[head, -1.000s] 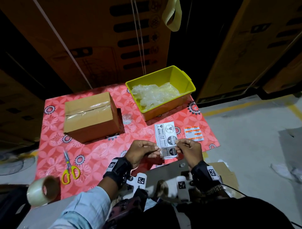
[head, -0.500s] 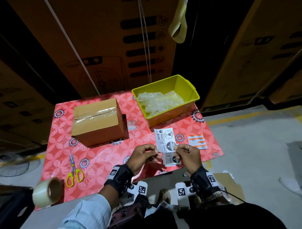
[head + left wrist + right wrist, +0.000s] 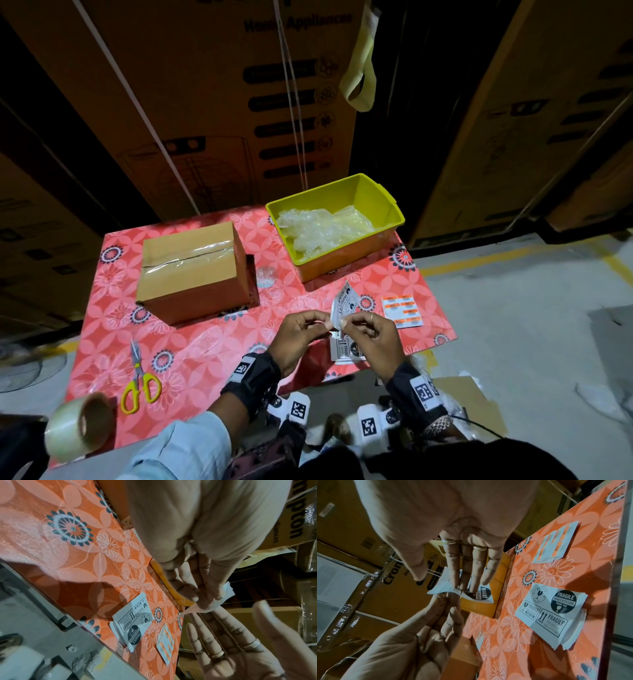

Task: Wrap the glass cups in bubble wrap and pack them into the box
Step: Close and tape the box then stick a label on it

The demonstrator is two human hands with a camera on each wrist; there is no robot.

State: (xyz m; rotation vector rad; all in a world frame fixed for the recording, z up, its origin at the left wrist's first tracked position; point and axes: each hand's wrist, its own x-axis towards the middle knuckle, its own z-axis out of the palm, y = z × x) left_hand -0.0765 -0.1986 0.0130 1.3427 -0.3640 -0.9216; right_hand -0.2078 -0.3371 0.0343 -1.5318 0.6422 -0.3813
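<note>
Fragile label sheet held; box taped.
We pinch one label sheet [image 3: 343, 306] between left hand [image 3: 297, 337] and right hand [image 3: 371, 337] above the table [image 3: 191, 346]; the box [image 3: 193, 270] sits left, bubble wrap [image 3: 318, 228] in the tray [image 3: 390, 214].

Both hands meet above the counter's [image 3: 191, 346] near edge, the left hand [image 3: 297, 337] and right hand [image 3: 371, 337] each pinching the sticker sheet [image 3: 346, 303] with curled fingers.

Red flower-patterned desk cloth [image 3: 212, 346], plain brown taped cardboard box [image 3: 191, 274], lime-green plastic bin [image 3: 387, 219], yellow-handled scissors [image 3: 140, 383], black-and-white fragile sticker sheet [image 3: 546, 609].
</note>
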